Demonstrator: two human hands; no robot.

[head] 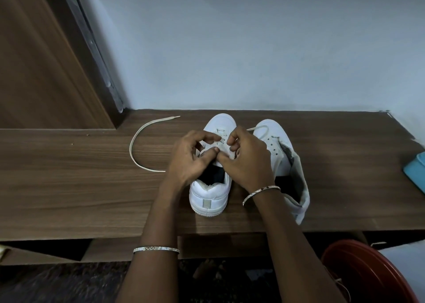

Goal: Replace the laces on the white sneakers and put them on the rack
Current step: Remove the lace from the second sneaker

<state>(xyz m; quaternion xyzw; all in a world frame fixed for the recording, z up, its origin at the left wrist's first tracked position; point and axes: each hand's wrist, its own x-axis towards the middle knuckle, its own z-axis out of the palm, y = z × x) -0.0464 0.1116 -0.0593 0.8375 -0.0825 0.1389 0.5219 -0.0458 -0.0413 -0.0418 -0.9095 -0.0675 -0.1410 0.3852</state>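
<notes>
While the lace (138, 139) trailing centre-left is pinched at the eyelets by fingertips of left hand (188, 158) and right hand (249, 164), relacing of the centre white sneaker (210, 199) is judged midway and the next eyelet must be threaded.

home | wooden shelf (69, 187) by wall (253, 50) | wooden door (34, 61) | sneakers (210, 199)
</notes>
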